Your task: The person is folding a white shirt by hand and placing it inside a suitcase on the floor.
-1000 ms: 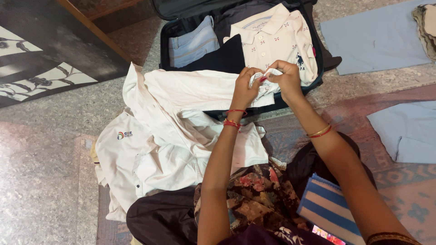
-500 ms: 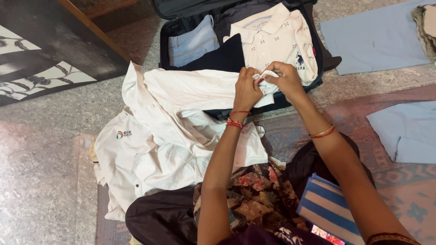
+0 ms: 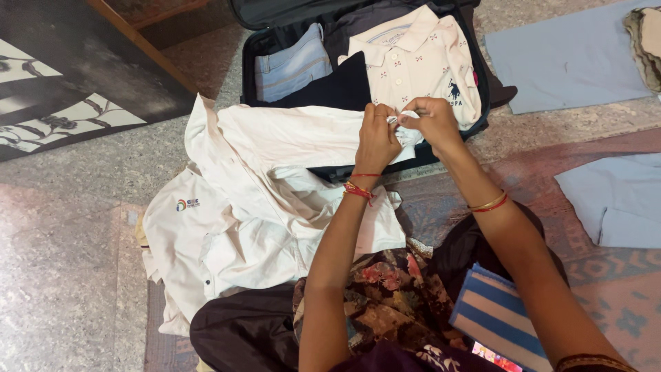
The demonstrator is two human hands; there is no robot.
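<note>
At the near rim of the open suitcase (image 3: 482,83), your two hands meet over a fold of white cloth. Your left hand (image 3: 376,138) has its grip pressed together on the end of the white shirt (image 3: 289,138), knuckles up, thumb side turned toward the other hand. Your right hand (image 3: 430,124) pinches the same bunched end of cloth just beside it; the fingertips (image 3: 403,118) of that hand nearly touch those of the left. Whether a button or only fabric sits between the fingers cannot be told.

That shirt runs from your hands leftward across the suitcase edge and down onto the floor (image 3: 62,262), where it lies rumpled over a second white garment (image 3: 179,234) bearing a small coloured chest emblem. Red bangles (image 3: 357,189) circle your left wrist; a gold and red pair (image 3: 487,202) circles the right.

Inside the suitcase lie a cream polo shirt (image 3: 420,58) with a small repeated print, folded pale denim (image 3: 292,65), and a dark garment (image 3: 337,86) between them. To your right, two pale blue cloths (image 3: 564,58) (image 3: 620,200) lie flat, well apart from your hands. A blue striped cloth (image 3: 496,317) rests by your right forearm, near your lap.
</note>
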